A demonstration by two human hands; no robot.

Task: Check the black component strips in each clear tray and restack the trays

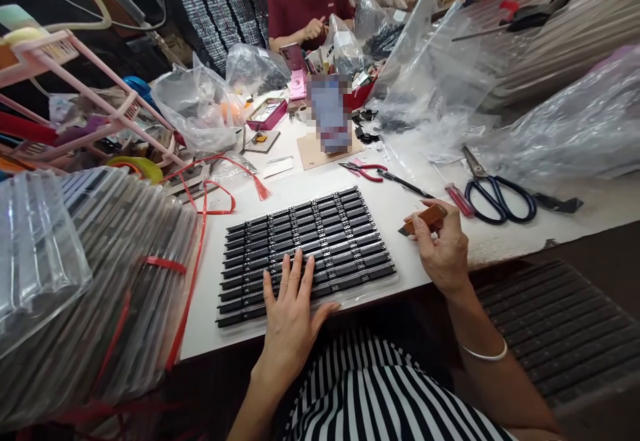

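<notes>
Rows of black strip-like parts with fine metallic teeth lie in a clear tray [305, 241] on the white table. My left hand [291, 314] rests on the tray's front rows, fingers spread and flat, the thumb near the front edge. To the right of the tray, my right hand [443, 248] is raised over the table's edge. Its fingers are closed round a small orange-brown tool [425, 220] with a dark, slanted tip that points left. The tool does not touch the tray.
Red-handled pliers [367, 172], a black pen-like tool [407, 183] and blue-handled scissors [500, 198] lie behind and right. Stacked clear trays [145, 254] with red ties stand left. Plastic bags [430, 88] fill the back right. A person [310, 4] sits opposite.
</notes>
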